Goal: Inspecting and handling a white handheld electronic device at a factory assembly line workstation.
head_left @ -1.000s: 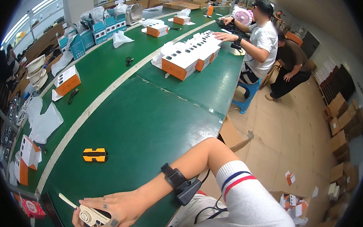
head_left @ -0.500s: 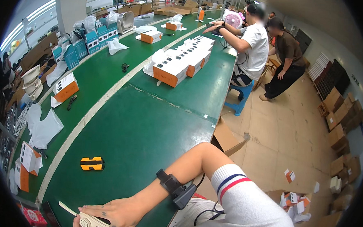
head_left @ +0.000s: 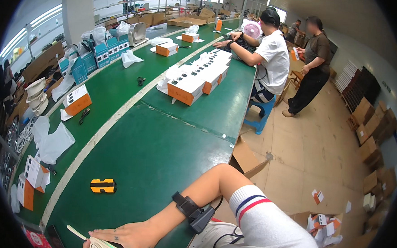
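Observation:
At the lower left edge of the table, my right hand [head_left: 127, 237] is closed on a small cream-coloured device [head_left: 104, 246] with a round part on its face and a thin flap sticking out at the far left. A pale green strip shows along its upper edge. The frame's lower edge cuts it off, so its kind is not clear. A fingertip [head_left: 85, 246] touches its left end and seems to belong to my left hand, the rest of which is out of the picture. Beyond the hand, an orange and black gadget [head_left: 103, 186] lies on the green table [head_left: 170, 145].
White and orange boxes [head_left: 186, 91] stand in a row ahead. More boxes [head_left: 77, 100], plastic bags [head_left: 57, 143] and cables lie along the left. A co-worker [head_left: 274, 56] sits at the table; another person [head_left: 316, 58] stands behind. An open carton [head_left: 247, 158] is by the table edge.
My view has shifted slightly; my right hand keeps hold of the device. A green strip now shows on it. The seated co-worker's hands lowered onto dark material, and the standing person straightened up.

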Tool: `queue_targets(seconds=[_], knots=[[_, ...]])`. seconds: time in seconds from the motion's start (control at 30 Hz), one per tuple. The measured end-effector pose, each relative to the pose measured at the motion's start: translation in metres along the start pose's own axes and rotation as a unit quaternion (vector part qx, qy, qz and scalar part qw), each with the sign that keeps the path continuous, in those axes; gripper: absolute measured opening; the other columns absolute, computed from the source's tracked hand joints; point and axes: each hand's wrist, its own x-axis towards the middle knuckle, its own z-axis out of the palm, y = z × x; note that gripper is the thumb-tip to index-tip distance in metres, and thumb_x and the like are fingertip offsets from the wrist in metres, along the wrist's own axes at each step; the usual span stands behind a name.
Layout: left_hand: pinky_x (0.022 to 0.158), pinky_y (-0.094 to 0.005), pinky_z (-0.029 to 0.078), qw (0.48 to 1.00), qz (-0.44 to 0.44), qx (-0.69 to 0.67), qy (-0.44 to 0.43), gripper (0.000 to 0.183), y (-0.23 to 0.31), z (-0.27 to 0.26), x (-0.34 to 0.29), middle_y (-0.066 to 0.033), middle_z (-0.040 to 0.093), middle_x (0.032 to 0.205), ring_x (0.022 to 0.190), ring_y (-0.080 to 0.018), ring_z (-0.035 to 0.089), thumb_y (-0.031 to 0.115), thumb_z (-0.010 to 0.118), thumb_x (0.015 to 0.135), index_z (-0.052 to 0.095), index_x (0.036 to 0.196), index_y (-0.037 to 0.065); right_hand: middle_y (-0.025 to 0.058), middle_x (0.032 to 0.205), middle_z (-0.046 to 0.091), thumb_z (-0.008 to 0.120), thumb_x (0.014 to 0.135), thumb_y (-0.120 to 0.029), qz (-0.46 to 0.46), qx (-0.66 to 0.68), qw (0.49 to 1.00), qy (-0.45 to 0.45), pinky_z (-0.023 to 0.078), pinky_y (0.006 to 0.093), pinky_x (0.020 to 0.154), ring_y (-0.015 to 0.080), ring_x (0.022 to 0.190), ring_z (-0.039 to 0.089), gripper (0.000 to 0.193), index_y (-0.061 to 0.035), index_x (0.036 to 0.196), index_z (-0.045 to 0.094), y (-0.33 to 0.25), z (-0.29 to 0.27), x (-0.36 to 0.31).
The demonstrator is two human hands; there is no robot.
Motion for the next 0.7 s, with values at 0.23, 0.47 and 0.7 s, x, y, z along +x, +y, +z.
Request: queue_targets(seconds=[0.23, 0.47, 0.7], knots=[[0.096, -0.0518, 0.040, 1.000, 0.004, -0.014, 0.005, 0.027, -0.0035, 0.0020, -0.0019, -0.0289, 0.024, 0.135, 0.122, -0.0456, 0.039, 0.016, 0.044, 0.095, 0.044, 0.122, 0.015, 0.0390, 0.136, 0.025, 0.063, 0.082, -0.043, 0.017, -0.002, 1.000, -0.021, 0.049, 0.0453, 0.085, 0.0533, 0.120, 0.039, 0.036, -0.0185, 0.108, 0.064, 0.0008, 0.0013, -0.0034], [0.097, -0.0495, 0.039, 1.000, -0.014, -0.023, -0.014, 0.027, -0.0004, -0.0006, -0.0016, -0.0285, 0.021, 0.137, 0.123, -0.0453, 0.039, 0.016, 0.044, 0.095, 0.047, 0.122, 0.013, 0.0414, 0.138, 0.016, 0.062, 0.080, -0.038, 0.038, 0.030, 0.998, -0.049, 0.051, 0.0468, 0.081, 0.0545, 0.120, 0.037, 0.037, -0.0140, 0.108, 0.063, 0.0049, 0.0027, -0.0053], [0.097, -0.0570, 0.036, 0.999, 0.021, -0.040, 0.012, 0.063, 0.0013, 0.0077, -0.0019, -0.0323, 0.018, 0.138, 0.124, -0.0486, 0.035, 0.046, 0.061, 0.081, 0.036, 0.132, 0.018, 0.0372, 0.136, 0.028, 0.063, 0.082, -0.046, 0.003, -0.018, 1.000, -0.022, 0.052, 0.0454, 0.077, 0.0508, 0.117, 0.043, 0.039, -0.0215, 0.112, 0.063, 0.0049, 0.0053, -0.0040]])
